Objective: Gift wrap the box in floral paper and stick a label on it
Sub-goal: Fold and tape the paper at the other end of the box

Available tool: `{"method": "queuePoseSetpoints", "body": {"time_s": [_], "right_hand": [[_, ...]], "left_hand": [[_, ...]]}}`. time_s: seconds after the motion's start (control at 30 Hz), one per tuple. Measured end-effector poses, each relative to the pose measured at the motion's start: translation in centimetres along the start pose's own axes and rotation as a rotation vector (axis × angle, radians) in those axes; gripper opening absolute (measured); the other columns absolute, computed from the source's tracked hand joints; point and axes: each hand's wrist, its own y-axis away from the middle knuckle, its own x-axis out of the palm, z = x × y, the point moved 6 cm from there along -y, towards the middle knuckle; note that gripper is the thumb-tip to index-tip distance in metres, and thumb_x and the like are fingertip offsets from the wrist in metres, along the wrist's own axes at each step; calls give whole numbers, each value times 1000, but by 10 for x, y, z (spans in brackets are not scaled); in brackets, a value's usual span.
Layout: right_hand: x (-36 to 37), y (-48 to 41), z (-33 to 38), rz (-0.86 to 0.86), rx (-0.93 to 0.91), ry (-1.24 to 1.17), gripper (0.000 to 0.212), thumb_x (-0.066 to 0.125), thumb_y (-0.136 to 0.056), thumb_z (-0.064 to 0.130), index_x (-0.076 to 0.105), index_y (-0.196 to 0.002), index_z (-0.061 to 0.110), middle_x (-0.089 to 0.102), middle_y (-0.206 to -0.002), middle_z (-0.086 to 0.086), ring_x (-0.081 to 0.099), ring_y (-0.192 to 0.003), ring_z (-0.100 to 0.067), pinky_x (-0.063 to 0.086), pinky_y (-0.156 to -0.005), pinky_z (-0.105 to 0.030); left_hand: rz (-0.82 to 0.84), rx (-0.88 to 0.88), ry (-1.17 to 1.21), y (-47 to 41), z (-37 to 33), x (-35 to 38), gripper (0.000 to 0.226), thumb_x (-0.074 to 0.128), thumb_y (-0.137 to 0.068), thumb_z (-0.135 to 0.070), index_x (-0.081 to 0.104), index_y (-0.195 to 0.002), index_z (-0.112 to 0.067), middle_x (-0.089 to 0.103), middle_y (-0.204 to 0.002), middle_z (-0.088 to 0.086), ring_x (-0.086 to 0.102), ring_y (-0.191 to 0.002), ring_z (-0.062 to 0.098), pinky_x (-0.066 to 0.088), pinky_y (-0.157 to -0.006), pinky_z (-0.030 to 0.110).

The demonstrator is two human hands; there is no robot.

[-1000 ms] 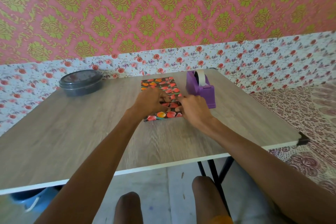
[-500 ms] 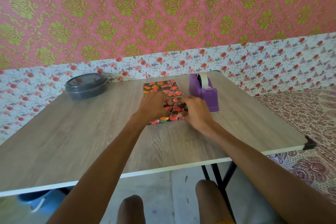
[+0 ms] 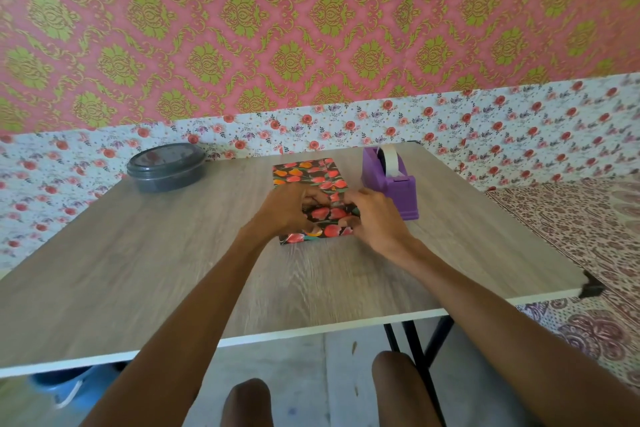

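Just left of the purple plastic tape dispenser [image 3: 391, 184], the flat box in glossy black floral paper [image 3: 311, 177] seems light, stiff and slippery; left hand [image 3: 287, 215] and right hand [image 3: 374, 218] clamp curled fingers on its near-end fold.

Domestic room serving as a craft corner: damask wallpaper [image 3: 311, 28] above a floral band [image 3: 519, 121], wood-grain table [image 3: 138, 270], patterned cloth [image 3: 571, 218] at right, tape dispenser [image 3: 391, 180] on the table.
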Motion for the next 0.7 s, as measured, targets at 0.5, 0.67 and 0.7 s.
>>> {"method": "queuePoseSetpoints", "body": {"time_s": [0.5,0.67,0.7], "right_hand": [[-13,-25,0,146,487,-1281,13,66,-90,11,63,-94,-1,68,-81,-7,65,-73,-18,58,-66,-27],[-1,-16,-1,253,641,-1461,18,55,-97,14,64,-95,-1,69,-78,-17,64,-57,-13,55,-55,-18],[1,-13,-3,294,660,-1424,21,53,-99,16,65,-100,-1,70,-83,-19,65,-62,-15,56,-57,-20]], "left_hand": [[-608,-330,991,46,82,-66,71,66,-87,-49,28,-143,-30,50,-134,1,51,-118,17,40,-96,36],[-547,-355,1103,51,100,-58,65,76,-83,-28,37,-135,-28,64,-114,0,63,-94,9,49,-77,34],[-546,-328,1071,51,103,-58,64,80,-79,-26,45,-133,-25,66,-118,4,66,-95,14,53,-72,33]]}}
